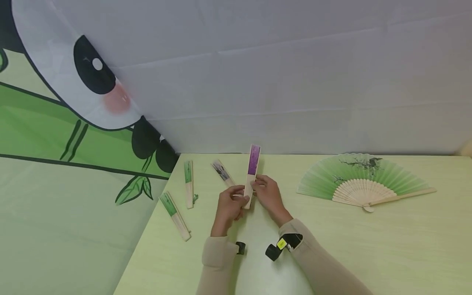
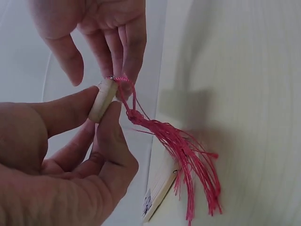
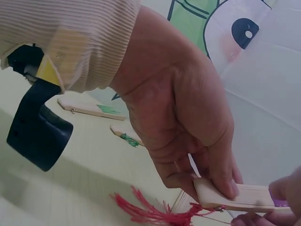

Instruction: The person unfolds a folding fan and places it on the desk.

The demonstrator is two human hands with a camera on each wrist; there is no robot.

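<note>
A folded hand fan [image 1: 253, 159] with purple cloth and pale ribs stands tilted up above the table in the head view. My left hand [image 1: 228, 206] pinches its bare rib end between thumb and fingers. Higher up, near the purple part, my right hand [image 1: 270, 197] holds the fan from the right side. From the rib end hangs a red tassel [image 2: 171, 139], spread loosely in the left wrist view. Just behind the left hand lies another folded fan with a grey and white pattern [image 1: 221, 170], partly hidden by that hand.
Two folded green fans [image 1: 189, 180] [image 1: 175, 215] lie near the table's left edge. On the right an open green fan [image 1: 365, 180] with a dark branch print is spread out. A pale cloth backdrop [image 1: 295, 82] rises behind the table.
</note>
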